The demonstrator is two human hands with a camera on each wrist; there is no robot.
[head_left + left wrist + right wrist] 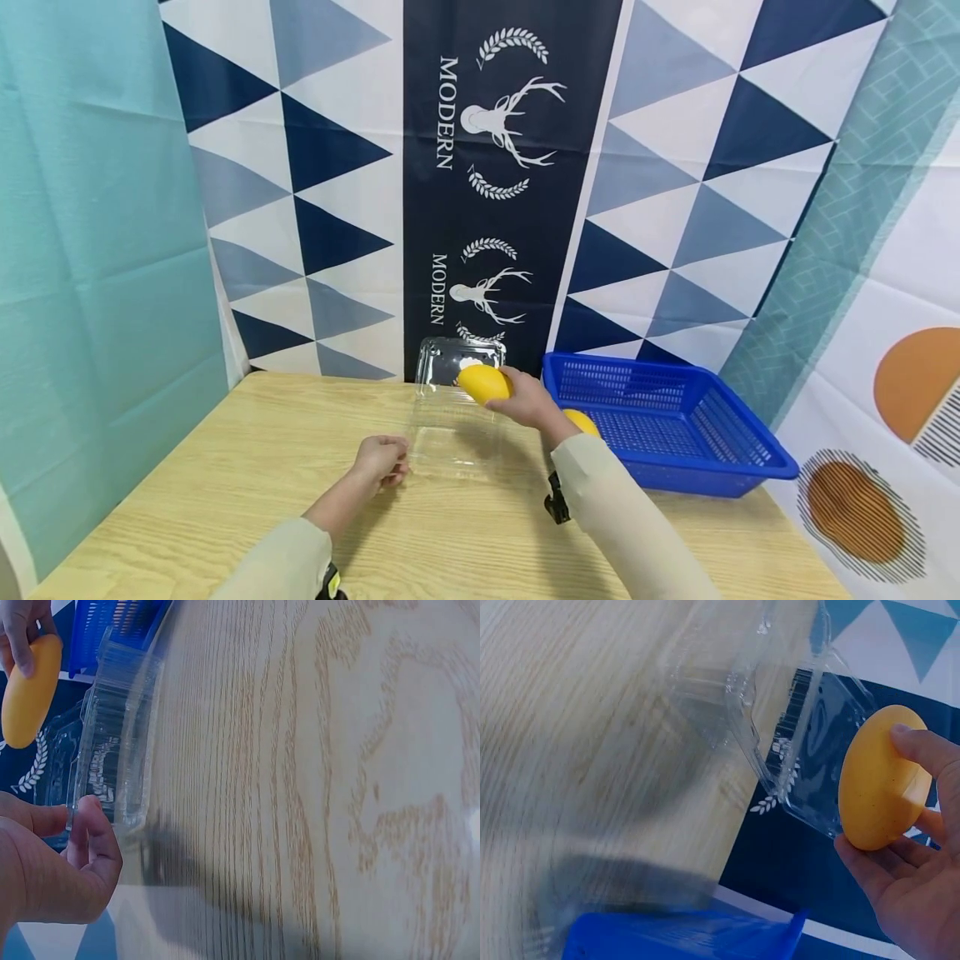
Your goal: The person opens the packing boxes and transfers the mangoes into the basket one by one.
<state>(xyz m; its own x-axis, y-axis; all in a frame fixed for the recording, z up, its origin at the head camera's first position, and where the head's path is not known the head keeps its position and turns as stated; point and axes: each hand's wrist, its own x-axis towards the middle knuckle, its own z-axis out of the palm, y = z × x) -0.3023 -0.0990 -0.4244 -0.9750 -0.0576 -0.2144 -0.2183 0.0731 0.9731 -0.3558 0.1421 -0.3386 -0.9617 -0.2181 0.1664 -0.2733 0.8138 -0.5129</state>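
Observation:
A clear plastic clamshell box (450, 446) stands on the table with its lid (442, 358) raised at the back. My left hand (381, 461) pinches the box's near-left rim between thumb and fingers, as the left wrist view shows (67, 859). In my right hand (527, 402) is a yellow mango (483, 383), gripped by thumb and fingers above the box. The right wrist view shows the mango (881, 780) held clear of the plastic. Inside the blue basket (750, 479), partly hidden by my right forearm, lies another yellow mango (581, 422).
The blue slotted basket occupies the table's right rear, beside the box. Behind the wooden table (300, 433) hangs a patterned curtain (480, 208), close to the raised lid. A teal curtain (112, 250) borders the left side.

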